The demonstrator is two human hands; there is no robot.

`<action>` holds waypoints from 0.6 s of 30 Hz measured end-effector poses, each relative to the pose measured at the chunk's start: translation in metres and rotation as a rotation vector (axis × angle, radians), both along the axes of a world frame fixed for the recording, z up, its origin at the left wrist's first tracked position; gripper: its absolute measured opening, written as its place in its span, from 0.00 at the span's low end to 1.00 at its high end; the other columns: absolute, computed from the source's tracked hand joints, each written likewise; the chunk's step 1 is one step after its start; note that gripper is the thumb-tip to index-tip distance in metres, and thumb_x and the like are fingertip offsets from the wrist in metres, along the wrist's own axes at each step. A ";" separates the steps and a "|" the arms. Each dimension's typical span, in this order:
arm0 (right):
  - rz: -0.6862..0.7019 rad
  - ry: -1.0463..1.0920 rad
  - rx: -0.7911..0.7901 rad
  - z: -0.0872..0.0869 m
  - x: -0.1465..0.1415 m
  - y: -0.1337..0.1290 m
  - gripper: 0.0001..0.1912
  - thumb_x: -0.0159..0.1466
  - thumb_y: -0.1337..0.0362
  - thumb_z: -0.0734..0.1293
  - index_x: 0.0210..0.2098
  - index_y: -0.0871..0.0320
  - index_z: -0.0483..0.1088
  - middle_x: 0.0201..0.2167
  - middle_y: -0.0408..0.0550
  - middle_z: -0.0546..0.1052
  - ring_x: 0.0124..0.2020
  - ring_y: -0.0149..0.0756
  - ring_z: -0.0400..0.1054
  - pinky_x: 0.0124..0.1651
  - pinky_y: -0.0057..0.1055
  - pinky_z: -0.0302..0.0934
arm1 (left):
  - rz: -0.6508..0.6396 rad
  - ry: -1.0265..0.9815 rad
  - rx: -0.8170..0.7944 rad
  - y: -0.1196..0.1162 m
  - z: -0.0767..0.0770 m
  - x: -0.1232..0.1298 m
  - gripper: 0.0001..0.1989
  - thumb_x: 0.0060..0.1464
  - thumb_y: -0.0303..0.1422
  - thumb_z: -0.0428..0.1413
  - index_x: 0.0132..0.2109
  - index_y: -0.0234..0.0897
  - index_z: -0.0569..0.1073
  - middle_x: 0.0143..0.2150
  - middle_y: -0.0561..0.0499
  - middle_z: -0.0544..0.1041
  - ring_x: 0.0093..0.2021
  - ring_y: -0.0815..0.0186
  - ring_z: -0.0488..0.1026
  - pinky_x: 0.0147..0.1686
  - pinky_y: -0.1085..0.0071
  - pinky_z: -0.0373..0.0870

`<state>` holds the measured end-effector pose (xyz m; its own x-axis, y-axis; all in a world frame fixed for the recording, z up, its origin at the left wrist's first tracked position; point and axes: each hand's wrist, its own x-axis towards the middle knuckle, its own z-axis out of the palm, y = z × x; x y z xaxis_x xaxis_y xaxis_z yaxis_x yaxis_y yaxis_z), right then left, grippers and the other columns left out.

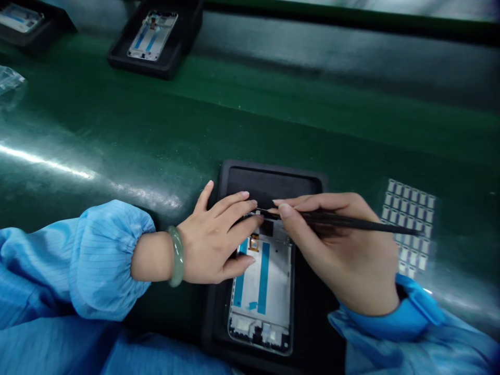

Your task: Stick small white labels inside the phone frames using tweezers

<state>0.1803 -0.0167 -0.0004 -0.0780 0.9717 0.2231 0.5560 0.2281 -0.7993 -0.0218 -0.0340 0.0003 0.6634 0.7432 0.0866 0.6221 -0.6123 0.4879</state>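
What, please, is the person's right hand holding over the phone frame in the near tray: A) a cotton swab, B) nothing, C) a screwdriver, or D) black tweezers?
D: the right hand pinches slim black tweezers, their tips at the top of the phone frame beside the left hand.

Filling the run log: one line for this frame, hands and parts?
left hand: steadies phone frame | right hand: holds tweezers, tips at frame top | black tray on green belt
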 end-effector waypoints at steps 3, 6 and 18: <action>-0.005 -0.032 0.002 0.001 0.000 0.000 0.07 0.60 0.61 0.71 0.37 0.50 0.69 0.34 0.42 0.77 0.36 0.38 0.75 0.39 0.36 0.70 | 0.001 0.001 0.000 0.001 0.000 0.000 0.26 0.61 0.42 0.46 0.61 0.31 0.64 0.63 0.36 0.65 0.68 0.50 0.54 0.65 0.37 0.36; 0.008 -0.055 -0.009 0.002 0.001 0.001 0.07 0.60 0.60 0.71 0.37 0.50 0.69 0.34 0.42 0.78 0.35 0.38 0.75 0.36 0.35 0.70 | 0.003 -0.003 -0.008 0.001 -0.002 0.000 0.26 0.61 0.42 0.47 0.61 0.31 0.64 0.63 0.36 0.65 0.68 0.49 0.53 0.64 0.36 0.36; 0.049 -0.104 0.006 0.012 -0.001 0.006 0.06 0.61 0.59 0.70 0.35 0.51 0.69 0.32 0.41 0.78 0.30 0.35 0.75 0.27 0.31 0.67 | 0.234 -0.123 0.124 0.062 -0.003 -0.027 0.17 0.65 0.41 0.45 0.52 0.34 0.66 0.60 0.40 0.67 0.64 0.58 0.59 0.65 0.52 0.54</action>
<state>0.1792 -0.0112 0.0117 -0.1478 0.9649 0.2173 0.6237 0.2614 -0.7367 -0.0485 0.0278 -0.0031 0.4537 0.8538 0.2555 0.6942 -0.5183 0.4994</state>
